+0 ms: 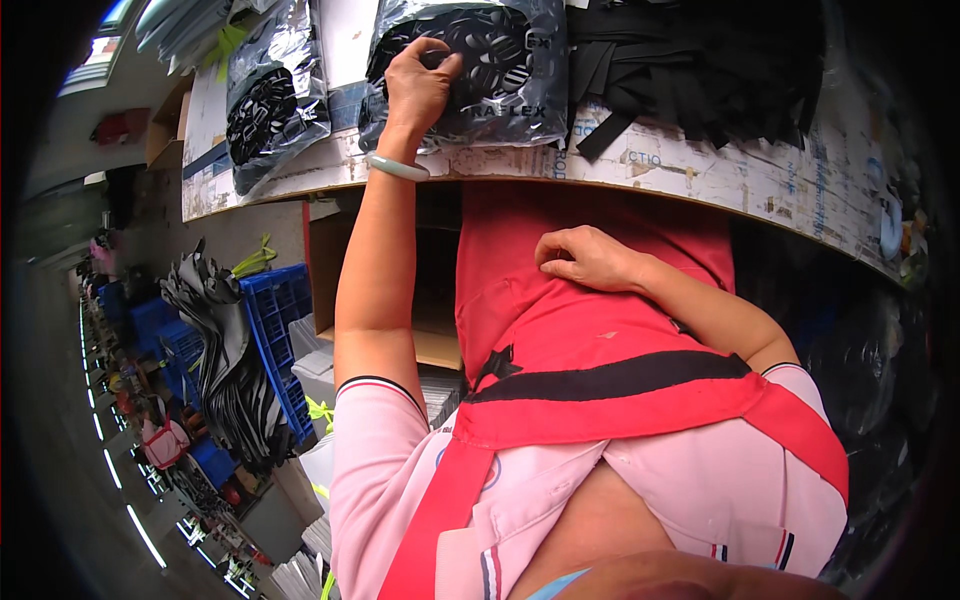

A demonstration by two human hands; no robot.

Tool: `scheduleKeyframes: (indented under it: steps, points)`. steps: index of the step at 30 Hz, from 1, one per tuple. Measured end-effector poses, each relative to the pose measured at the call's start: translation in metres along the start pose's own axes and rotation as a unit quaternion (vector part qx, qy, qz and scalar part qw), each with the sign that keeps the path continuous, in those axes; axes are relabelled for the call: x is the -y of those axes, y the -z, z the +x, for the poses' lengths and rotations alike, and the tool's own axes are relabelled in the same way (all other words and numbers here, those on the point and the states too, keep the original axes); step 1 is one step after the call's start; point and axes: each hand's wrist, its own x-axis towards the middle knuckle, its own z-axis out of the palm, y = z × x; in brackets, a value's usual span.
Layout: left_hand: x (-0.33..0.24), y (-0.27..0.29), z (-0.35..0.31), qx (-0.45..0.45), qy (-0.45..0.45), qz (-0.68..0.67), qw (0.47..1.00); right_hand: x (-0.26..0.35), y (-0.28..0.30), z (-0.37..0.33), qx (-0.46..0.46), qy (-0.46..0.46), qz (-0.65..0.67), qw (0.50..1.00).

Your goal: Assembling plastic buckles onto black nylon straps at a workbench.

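At the far side, my left hand [420,85] is over a clear plastic bag [545,125] filled with small black slotted buckles [485,65]. Its fingers are bent in, with thumb and forefinger close together among the buckles. Whatever lies between the fingertips is too small to make out. My right hand [590,258] rests in front of my red apron [520,265], fingers curled toward the thumb. Anything inside that curl is hidden.
Another bag of black buckles [265,115] lies left on the worn white table [340,175]. Black straps [680,75] are heaped at the right, some overhanging the edge. Below left are a blue crate [275,340] and bundled grey-black strips [230,370].
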Motion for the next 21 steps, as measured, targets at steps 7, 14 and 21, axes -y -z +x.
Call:
scheduleKeyframes:
  steps: [7,14,21]
  points:
    - [-0.003,0.018,0.021,-0.021,0.131,-0.336,0.932,-0.004,0.003,0.002,0.001,-0.012,0.016,1.000]
    - [0.054,0.022,0.047,0.126,0.216,-0.676,0.693,0.003,0.000,0.004,0.006,-0.017,0.018,1.000]
    - [0.036,0.021,0.025,0.173,0.219,-0.799,0.533,0.009,-0.001,0.002,-0.042,-0.002,0.051,0.998]
